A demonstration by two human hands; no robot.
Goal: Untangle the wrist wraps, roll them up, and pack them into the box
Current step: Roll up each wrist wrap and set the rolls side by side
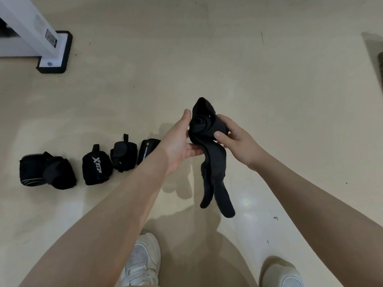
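Note:
A black wrist wrap (209, 141) is held in the air at the centre, its upper part coiled into a partial roll and its two loose ends dangling toward the floor. My left hand (180, 141) grips the coil from the left, thumb up. My right hand (236, 139) pinches it from the right. Several rolled black wraps lie in a row on the floor at the left: a large one (46, 170), one with a white logo (96, 165), a plain one (124, 153) and one with a yellow mark (147, 150), partly hidden by my left wrist. No box is in view.
A white post on a black foot (55, 51) stands at the top left. My two white shoes (142, 262) (283, 273) are at the bottom edge. The beige floor (269, 79) stretches out ahead and to the right.

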